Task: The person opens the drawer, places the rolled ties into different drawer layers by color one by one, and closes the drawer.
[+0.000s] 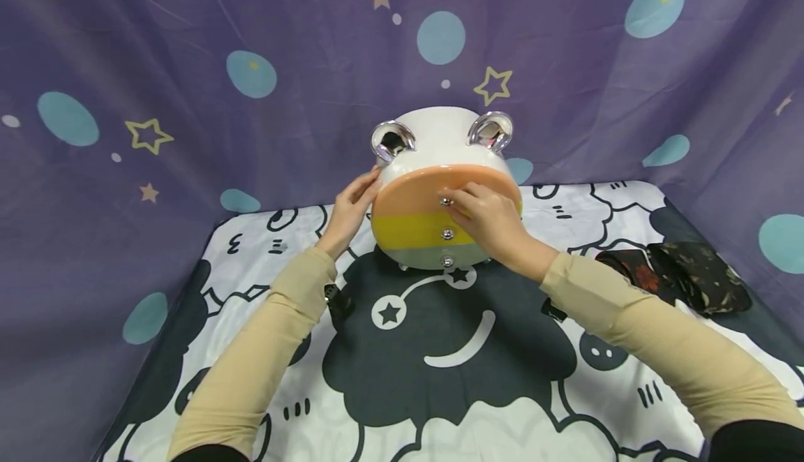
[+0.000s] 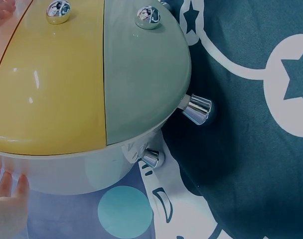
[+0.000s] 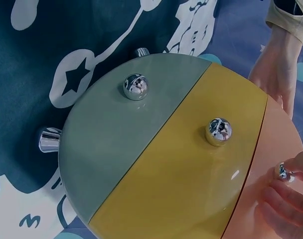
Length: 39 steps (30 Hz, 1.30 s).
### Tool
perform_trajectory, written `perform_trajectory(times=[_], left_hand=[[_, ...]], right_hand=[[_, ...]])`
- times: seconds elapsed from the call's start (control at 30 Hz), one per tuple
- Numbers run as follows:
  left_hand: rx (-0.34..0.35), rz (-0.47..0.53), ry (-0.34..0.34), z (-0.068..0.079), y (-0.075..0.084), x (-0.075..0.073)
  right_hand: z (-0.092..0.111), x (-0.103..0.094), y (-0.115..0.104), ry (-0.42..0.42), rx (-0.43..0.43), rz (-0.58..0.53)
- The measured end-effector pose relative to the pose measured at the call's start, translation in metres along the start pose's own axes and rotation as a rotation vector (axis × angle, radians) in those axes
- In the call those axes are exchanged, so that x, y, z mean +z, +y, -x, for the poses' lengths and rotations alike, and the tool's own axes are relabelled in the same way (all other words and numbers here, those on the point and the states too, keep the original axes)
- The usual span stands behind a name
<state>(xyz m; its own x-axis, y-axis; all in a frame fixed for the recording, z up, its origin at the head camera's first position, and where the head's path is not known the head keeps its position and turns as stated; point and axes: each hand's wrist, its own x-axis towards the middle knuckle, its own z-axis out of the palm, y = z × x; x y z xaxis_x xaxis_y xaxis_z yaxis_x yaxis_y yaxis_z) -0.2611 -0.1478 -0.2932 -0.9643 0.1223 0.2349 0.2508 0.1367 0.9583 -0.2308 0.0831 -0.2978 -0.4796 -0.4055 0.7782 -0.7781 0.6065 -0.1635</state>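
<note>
A small white drawer cabinet (image 1: 440, 142) with two chrome ears stands on the patterned cloth. Its rounded front has an orange drawer (image 1: 408, 193) on top, a yellow drawer (image 2: 67, 89) in the middle and a green drawer (image 3: 141, 129) at the bottom, all closed. Each carries a round chrome knob. My right hand (image 1: 493, 223) pinches the orange drawer's knob (image 3: 284, 172) between thumb and fingers. Against the cabinet's left side rests my left hand (image 1: 350, 209), its fingers fairly straight; in the left wrist view only those fingers (image 2: 7, 189) show.
Short chrome feet (image 2: 199, 109) hold the cabinet off the cloth (image 1: 452, 336), which bears cartoon sheep. Folded dark floral fabric (image 1: 697, 277) lies at the right. Behind hangs a purple curtain (image 1: 314, 22) with stars and dots, close to the cabinet's back.
</note>
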Motion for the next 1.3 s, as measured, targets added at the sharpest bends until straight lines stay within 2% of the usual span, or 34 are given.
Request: perform_trajectory(times=[0.4, 1.3], left_hand=[[0.018, 0.002, 0.005, -0.001, -0.001, 0.000], [0.013, 0.024, 0.006, -0.001, -0.002, 0.000]], right_hand=[[0.010, 0.001, -0.001, 0.053, 0.009, 0.001], [0.034, 0.016, -0.001, -0.070, 0.119, -0.040]])
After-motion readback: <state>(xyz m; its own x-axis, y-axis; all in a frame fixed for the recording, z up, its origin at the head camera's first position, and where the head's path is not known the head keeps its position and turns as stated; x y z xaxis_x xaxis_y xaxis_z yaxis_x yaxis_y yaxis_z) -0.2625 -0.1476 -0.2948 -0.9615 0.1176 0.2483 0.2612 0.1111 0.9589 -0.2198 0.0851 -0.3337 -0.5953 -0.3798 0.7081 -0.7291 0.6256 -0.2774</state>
